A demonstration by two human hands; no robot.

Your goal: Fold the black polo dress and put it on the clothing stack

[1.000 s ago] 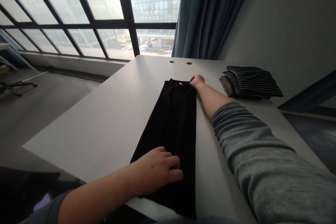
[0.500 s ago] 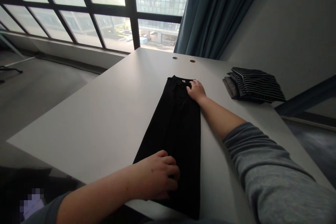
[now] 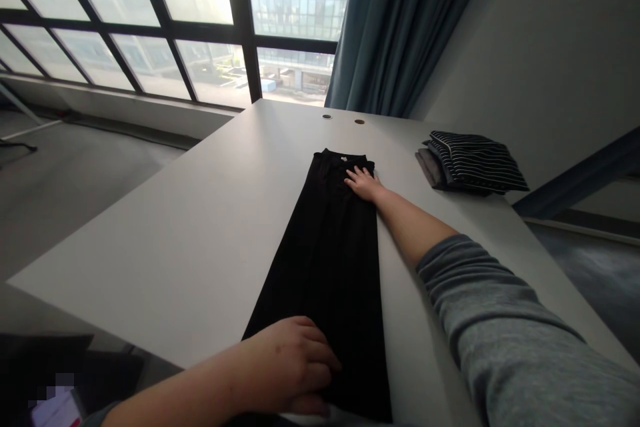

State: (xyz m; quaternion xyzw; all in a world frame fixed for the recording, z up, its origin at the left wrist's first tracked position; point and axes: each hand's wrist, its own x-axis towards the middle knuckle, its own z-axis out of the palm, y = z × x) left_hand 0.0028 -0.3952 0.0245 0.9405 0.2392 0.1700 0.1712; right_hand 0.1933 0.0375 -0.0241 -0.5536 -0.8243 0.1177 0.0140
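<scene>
Left hand (image 3: 293,363) at bottom centre, fingers curled over lower part of black garment (image 3: 325,267), grip unclear. Garment flat and lengthwise on bench (image 3: 165,213), centre of frame. Right hand (image 3: 365,185) on garment's upper end, fingers spread, released. Right of that, folded striped clothes (image 3: 473,161) on bench. Farther: blue curtain (image 3: 390,33), window (image 3: 125,27) upper left.

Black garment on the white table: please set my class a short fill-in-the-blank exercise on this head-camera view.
The right hand lies flat on the ____ end of the black garment.
The left hand lies on its ____ end.
The folded stack of clothes on the white table has white ____ on black.
The right arm's sleeve is ____.

Missing words: far; near; stripes; grey.
</scene>
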